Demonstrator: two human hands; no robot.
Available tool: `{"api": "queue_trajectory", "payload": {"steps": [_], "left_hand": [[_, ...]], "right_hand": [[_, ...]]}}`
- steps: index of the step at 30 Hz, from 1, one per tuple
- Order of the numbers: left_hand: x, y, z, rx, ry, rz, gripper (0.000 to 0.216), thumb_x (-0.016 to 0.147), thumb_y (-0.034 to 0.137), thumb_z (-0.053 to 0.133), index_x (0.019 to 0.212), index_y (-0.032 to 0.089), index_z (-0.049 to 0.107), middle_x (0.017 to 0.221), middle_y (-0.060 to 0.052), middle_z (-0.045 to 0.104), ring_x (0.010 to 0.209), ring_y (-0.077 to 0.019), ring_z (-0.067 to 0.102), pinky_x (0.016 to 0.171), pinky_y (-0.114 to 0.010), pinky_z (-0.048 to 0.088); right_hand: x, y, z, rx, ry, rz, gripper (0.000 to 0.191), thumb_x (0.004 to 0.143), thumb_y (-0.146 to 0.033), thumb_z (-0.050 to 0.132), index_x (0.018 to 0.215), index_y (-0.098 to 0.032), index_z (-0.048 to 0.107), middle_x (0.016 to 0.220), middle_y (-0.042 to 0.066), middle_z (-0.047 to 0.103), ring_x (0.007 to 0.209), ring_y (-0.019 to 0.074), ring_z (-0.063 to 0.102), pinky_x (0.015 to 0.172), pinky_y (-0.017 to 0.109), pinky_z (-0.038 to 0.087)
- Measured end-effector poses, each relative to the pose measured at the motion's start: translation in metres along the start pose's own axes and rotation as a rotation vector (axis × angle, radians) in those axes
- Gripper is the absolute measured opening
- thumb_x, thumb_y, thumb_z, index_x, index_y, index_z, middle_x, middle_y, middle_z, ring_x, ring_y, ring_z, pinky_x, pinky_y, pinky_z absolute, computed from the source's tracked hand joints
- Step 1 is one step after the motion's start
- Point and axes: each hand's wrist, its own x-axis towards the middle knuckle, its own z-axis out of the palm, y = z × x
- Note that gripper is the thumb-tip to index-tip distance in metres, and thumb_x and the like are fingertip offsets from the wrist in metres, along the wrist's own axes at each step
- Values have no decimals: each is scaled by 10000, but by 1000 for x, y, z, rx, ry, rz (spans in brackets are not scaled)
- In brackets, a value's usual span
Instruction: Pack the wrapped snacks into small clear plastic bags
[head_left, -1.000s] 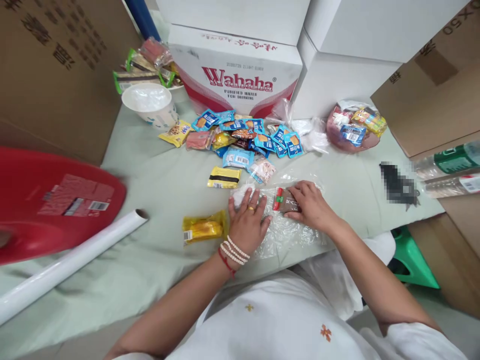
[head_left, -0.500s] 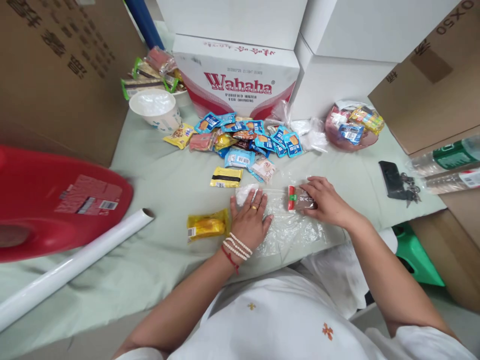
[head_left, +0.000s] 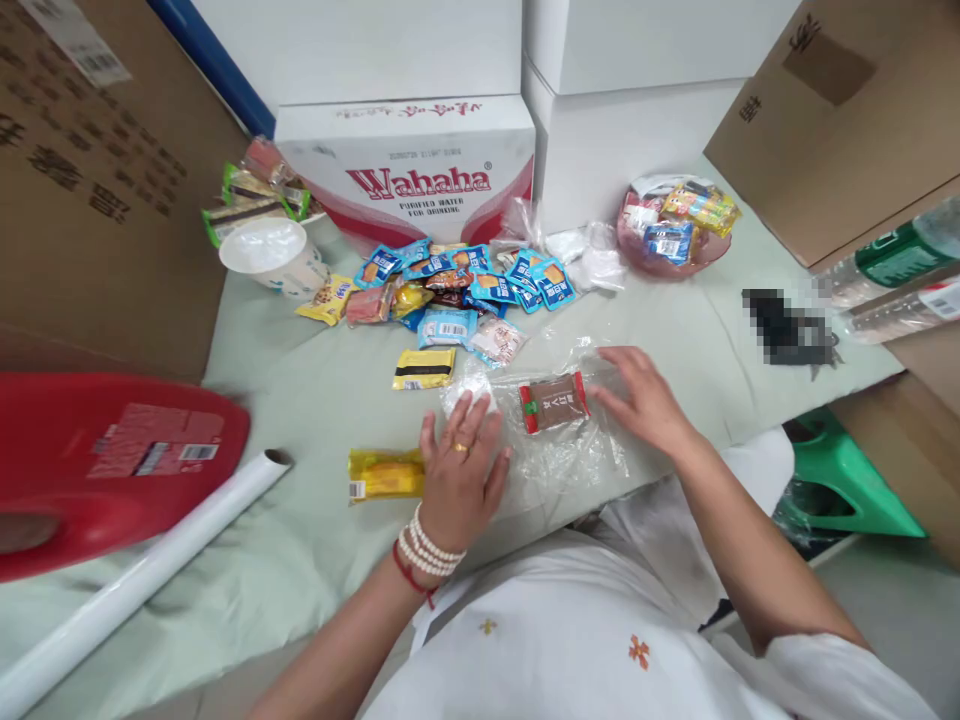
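On a sheet of clear plastic film lies a brown snack packet with red ends. To its right my right hand is open, fingers apart, holding nothing. My left hand is also open, its fingers spread over the left edge of the film, near a crumpled white plastic bundle. Just left of that hand is a yellow packet, its right end partly hidden by the hand. A yellow packet with a black stripe lies farther back.
Several small snack packets are heaped before a Wahaba-style printed carton. A paper cup stands left, a pink bowl of snacks right. A white roll and a red plastic container occupy the left; bottles lie right.
My right hand has let go of the brown packet and drawn off to the right. The packet now lies fully visible on the film. The camera view has shifted slightly.
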Motion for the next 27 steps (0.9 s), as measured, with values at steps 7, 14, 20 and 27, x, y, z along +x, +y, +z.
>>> {"api": "queue_trajectory", "payload": {"steps": [7,14,20,27], "left_hand": [[-33,-11,2,-195,-252,279,490,948,345,629,1404,192,537,1495,-188,574,1421,-307,524,1211,-554,398],[-36,-29,7,-300,-227,208,156,995,141,535,1025,213,670,1248,-95,741,1265,-208,658,1108,-445,537],[-29,-22,0,-431,-173,11,151,1012,180,505,1035,217,650,1104,-87,770,1168,-205,704,1092,-447,545],[3,-30,1,-470,-80,-187,162,991,310,543,938,215,663,983,-73,772,1026,-220,716,1019,-411,539]], "right_hand": [[-39,22,0,75,-144,433,446,903,-335,596,1336,-225,595,889,46,705,810,244,657,743,359,499],[-44,51,-37,239,-57,380,433,923,-474,622,1251,-192,641,893,60,685,779,231,640,768,392,535],[-85,9,-23,43,-174,-219,639,882,-561,727,1431,-260,597,1448,150,575,1380,372,459,1146,593,405],[-73,20,-23,172,-38,-276,159,1009,-209,559,1016,-235,715,1229,109,685,1227,289,555,994,480,512]]}}
